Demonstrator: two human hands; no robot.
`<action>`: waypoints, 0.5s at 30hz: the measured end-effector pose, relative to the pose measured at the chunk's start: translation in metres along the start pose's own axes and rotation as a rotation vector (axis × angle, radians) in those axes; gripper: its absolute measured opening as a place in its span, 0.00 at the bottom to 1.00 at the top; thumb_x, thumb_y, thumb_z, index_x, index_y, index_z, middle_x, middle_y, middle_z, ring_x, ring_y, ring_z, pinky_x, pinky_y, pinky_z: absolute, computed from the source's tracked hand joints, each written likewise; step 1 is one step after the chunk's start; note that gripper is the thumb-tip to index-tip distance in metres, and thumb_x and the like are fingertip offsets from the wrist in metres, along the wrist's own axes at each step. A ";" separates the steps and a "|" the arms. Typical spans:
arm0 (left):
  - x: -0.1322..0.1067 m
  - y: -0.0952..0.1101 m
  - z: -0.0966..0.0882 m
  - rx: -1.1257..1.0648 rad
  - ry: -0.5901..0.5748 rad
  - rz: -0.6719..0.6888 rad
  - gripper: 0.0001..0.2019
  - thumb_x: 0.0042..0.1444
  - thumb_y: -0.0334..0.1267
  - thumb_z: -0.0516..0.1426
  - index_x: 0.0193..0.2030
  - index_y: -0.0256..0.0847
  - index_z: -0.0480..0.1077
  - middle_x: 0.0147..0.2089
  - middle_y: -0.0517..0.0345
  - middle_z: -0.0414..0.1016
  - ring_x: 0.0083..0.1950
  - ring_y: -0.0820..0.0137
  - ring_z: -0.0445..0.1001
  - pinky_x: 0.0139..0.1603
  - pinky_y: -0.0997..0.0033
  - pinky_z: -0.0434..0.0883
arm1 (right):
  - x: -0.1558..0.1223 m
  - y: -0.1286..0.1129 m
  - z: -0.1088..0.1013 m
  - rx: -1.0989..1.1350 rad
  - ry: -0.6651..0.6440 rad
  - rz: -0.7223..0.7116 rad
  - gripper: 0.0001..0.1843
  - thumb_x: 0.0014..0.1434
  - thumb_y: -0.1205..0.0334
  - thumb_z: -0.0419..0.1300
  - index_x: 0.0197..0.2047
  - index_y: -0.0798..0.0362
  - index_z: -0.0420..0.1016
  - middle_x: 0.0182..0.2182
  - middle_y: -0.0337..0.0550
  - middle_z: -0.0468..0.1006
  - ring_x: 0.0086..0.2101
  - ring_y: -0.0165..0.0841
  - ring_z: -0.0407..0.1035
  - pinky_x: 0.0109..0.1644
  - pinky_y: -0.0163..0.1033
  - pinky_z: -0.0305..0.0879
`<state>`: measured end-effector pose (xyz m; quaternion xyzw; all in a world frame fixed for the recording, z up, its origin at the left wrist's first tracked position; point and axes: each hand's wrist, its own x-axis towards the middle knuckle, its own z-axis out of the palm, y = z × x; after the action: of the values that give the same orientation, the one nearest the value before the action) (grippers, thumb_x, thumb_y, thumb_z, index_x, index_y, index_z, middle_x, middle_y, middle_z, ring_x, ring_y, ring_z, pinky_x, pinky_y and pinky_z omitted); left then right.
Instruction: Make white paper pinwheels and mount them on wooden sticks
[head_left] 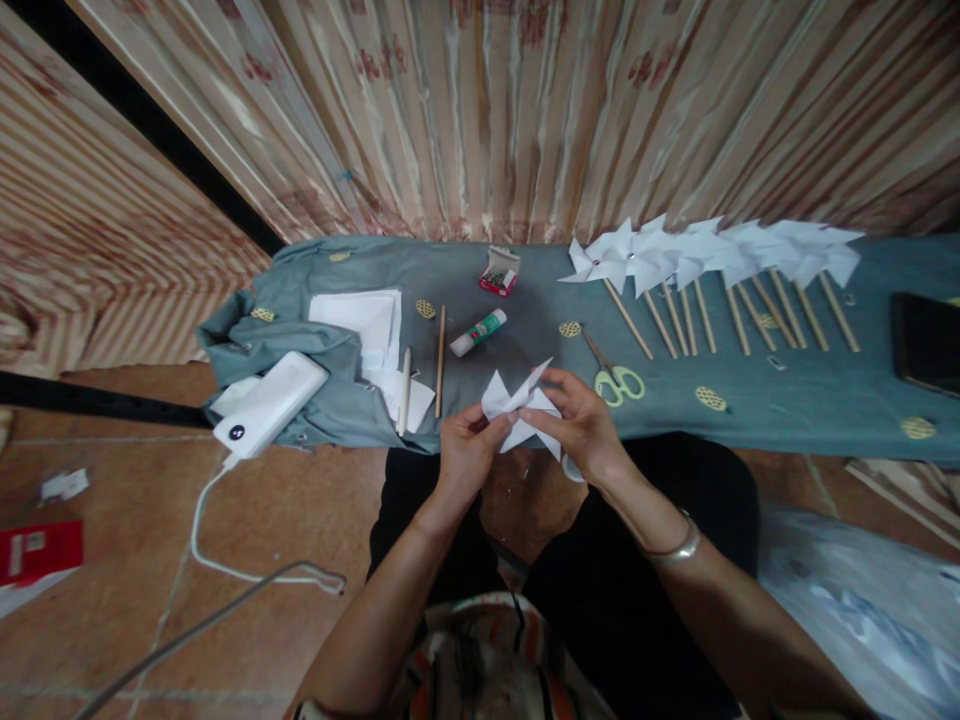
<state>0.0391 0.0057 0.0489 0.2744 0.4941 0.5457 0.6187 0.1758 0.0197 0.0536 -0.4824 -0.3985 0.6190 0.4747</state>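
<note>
Between my two hands is a white paper pinwheel (517,402), held over the near edge of the cloth-covered table. My left hand (469,440) pinches its left side, thumb on top. On the other side, my right hand (586,425) grips a blade with thumb and fingers. Just beyond lies a glue stick (478,333) with a green label. Scissors (616,382) with light green handles rest to the right of it. A bare wooden stick (440,360) and a white pen-like stick (405,392) lie to the left.
Finished pinwheels (705,255) on sticks lie in a row at the back right. A small red box (500,271) of metal pieces stands open. White paper sheets (356,312) and a power bank (271,405) with a cable are left. A dark phone-like device (928,343) lies far right.
</note>
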 end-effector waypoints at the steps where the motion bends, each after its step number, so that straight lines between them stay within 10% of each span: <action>1: 0.000 0.000 0.000 0.001 0.002 -0.002 0.13 0.35 0.37 0.70 0.31 0.37 0.81 0.29 0.57 0.81 0.28 0.71 0.74 0.34 0.72 0.71 | 0.000 0.000 0.000 0.003 0.003 0.000 0.31 0.39 0.56 0.74 0.46 0.49 0.67 0.31 0.38 0.82 0.30 0.35 0.76 0.35 0.40 0.72; 15: 0.001 -0.001 0.000 -0.013 0.016 0.002 0.15 0.34 0.40 0.71 0.31 0.37 0.80 0.31 0.56 0.81 0.30 0.71 0.75 0.35 0.71 0.72 | 0.001 -0.001 0.001 0.026 0.020 0.009 0.33 0.38 0.55 0.74 0.47 0.49 0.67 0.31 0.38 0.82 0.30 0.36 0.76 0.36 0.41 0.72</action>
<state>0.0393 0.0063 0.0475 0.2663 0.4952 0.5516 0.6161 0.1752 0.0212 0.0548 -0.4841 -0.3836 0.6213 0.4822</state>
